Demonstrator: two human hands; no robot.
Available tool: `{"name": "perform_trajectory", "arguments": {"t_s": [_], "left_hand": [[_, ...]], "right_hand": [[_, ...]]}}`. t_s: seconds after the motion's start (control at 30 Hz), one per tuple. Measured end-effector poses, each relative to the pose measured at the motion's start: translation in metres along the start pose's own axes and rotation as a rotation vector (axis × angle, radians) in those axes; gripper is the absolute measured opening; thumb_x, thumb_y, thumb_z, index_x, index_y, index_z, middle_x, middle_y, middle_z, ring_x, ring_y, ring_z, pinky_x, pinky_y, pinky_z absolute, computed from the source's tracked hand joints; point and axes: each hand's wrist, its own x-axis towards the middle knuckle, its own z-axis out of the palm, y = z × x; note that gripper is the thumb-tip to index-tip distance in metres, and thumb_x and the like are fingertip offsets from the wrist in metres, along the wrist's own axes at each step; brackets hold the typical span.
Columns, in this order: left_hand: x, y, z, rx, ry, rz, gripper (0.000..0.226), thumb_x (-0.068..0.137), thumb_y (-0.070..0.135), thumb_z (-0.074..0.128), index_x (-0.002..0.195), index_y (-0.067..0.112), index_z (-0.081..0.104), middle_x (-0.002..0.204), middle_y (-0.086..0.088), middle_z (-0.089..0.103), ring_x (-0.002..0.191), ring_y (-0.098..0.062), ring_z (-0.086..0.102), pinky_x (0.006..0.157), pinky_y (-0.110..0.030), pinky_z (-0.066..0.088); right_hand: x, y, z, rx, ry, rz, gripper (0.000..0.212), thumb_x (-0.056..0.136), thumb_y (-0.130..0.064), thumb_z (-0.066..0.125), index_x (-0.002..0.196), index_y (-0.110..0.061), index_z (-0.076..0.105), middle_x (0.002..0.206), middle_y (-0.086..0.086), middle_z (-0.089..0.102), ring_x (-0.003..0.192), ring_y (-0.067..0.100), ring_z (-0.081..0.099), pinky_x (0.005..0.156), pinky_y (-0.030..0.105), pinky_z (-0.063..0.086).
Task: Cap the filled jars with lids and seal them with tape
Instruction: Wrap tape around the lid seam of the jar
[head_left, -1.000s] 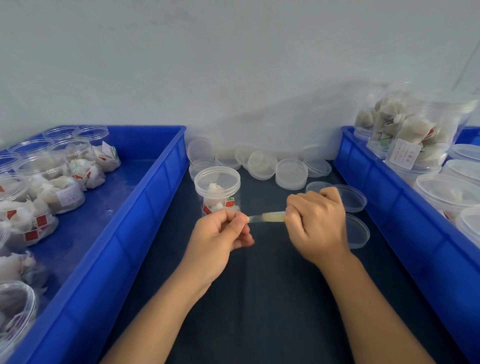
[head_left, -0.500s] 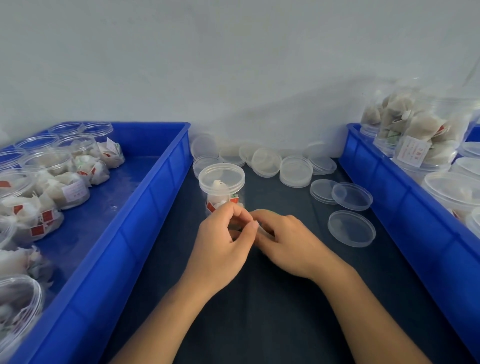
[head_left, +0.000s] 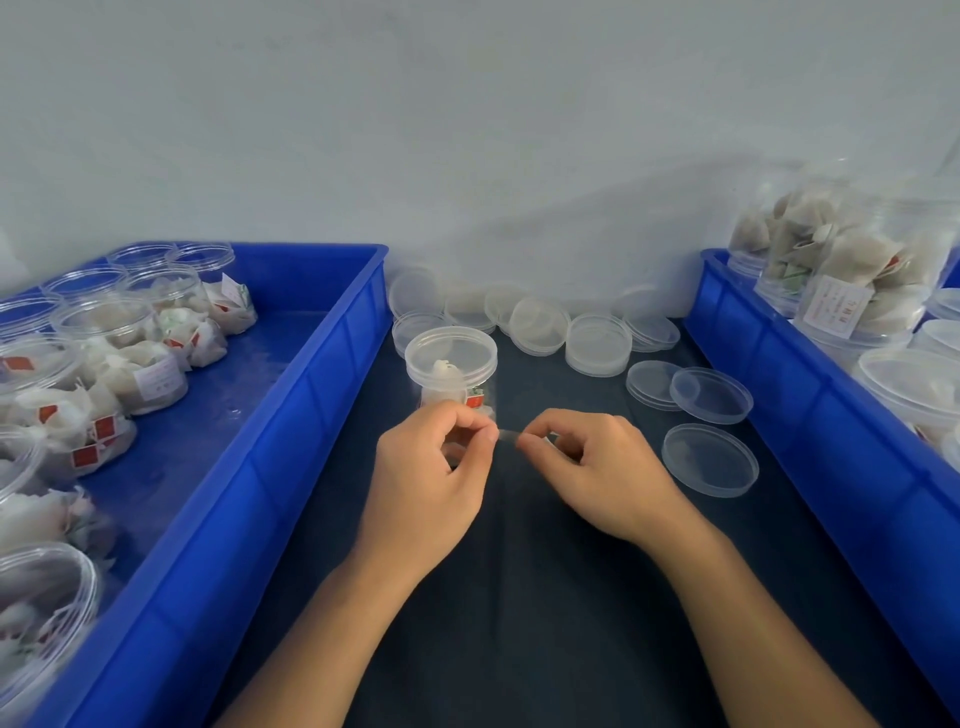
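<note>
A short strip of clear tape stretches between the two hands, faint and hard to make out against the dark table. The left hand pinches one end with curled fingers; the right hand pinches the other. Just behind them stands a round clear plastic jar, capped with a lid, its lower part hidden by the left hand. Loose translucent lids lie flat nearby. Blue plastic trays on both sides hold more jars, partly cut off.
</note>
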Motion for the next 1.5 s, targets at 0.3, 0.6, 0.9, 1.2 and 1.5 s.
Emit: {"name": "perform_trajectory", "arguments": {"t_s": [0.3,0.6,0.9,1.2,1.5], "left_hand": [[0.003,-0.006,-0.002,0.001,0.335,0.08,0.023,0.094,0.015,0.075,0.115,0.015,0.067,0.1,0.006,0.064,0.091,-0.014,0.066,0.075,-0.022,0.055],[0.01,-0.041,0.013,-0.184,0.055,-0.126,0.097,0.081,0.033,0.095,0.153,0.046,0.031,0.153,0.015,0.047,0.14,-0.009,0.053,0.104,-0.035,0.056],[0.003,-0.018,0.007,0.12,0.074,0.004,0.091,0.083,0.055,0.074,0.161,0.059,0.027,0.116,0.014,0.05,0.116,-0.003,0.057,0.091,-0.011,0.046],[-0.001,-0.011,0.012,-0.007,0.029,-0.048,0.079,0.084,0.033,0.072,0.142,0.068,0.029,0.132,0.023,0.045,0.126,0.007,0.047,0.093,-0.002,0.038],[0.002,-0.011,0.012,-0.022,0.017,-0.152,0.076,0.083,0.037,0.065,0.148,0.057,0.03,0.125,0.026,0.047,0.122,0.011,0.044,0.088,-0.014,0.039]], "right_hand": [[0.0,-0.005,0.001,-0.13,0.15,-0.031,0.02,0.102,-0.045,0.058,0.089,-0.033,0.065,0.056,-0.008,0.055,0.06,0.02,0.05,0.062,0.033,0.045],[-0.003,-0.019,-0.004,-0.27,0.256,-0.239,0.018,0.104,-0.035,0.06,0.093,-0.025,0.07,0.049,-0.008,0.048,0.052,0.031,0.045,0.065,0.032,0.031],[-0.004,-0.028,-0.008,-0.287,0.378,-0.277,0.02,0.101,-0.032,0.064,0.086,-0.022,0.072,0.043,-0.014,0.019,0.046,0.024,0.029,0.064,0.035,0.04],[-0.005,-0.031,-0.01,-0.149,0.273,-0.171,0.023,0.102,-0.041,0.058,0.092,-0.028,0.074,0.046,-0.002,0.047,0.051,0.028,0.044,0.066,0.03,0.03],[-0.008,-0.036,-0.012,-0.12,0.314,-0.285,0.024,0.102,-0.037,0.057,0.088,-0.025,0.073,0.045,-0.005,0.039,0.051,0.028,0.041,0.069,0.031,0.034]]}}
